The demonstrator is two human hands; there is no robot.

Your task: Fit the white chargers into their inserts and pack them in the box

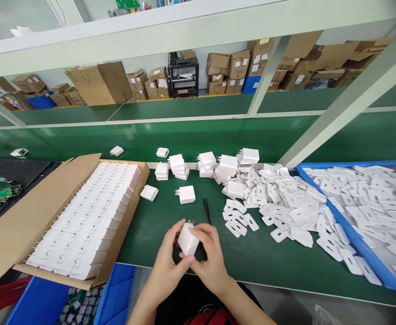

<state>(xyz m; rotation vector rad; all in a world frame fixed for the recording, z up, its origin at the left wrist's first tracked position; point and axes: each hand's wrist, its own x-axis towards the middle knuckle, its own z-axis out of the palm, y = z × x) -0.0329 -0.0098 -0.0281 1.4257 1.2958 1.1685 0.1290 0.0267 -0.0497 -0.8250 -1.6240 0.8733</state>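
Observation:
Between my two hands, over the front edge of the green table [248, 257], is a white plug-in charger housing [188, 240]. My left hand [166, 262] grips it from the left with fingers and thumb. My right hand [213, 262] grips its right side, and the thumbs come close together below it. Something reddish shows behind the housing, too hidden to name. Black tweezers [206, 210] lie just beyond my right hand. Farther back sits a single white charger [186, 194] with its prongs pointing left, and several more chargers [227, 167] are stacked behind it.
An open carton [144, 174] with rows of white chargers stands at left. White cover plates [286, 203] are heaped at right, beside a blue tray [350, 234] full of them. A blue bin [117, 289] with small parts sits below the table. A slanted white post [347, 99] rises at right.

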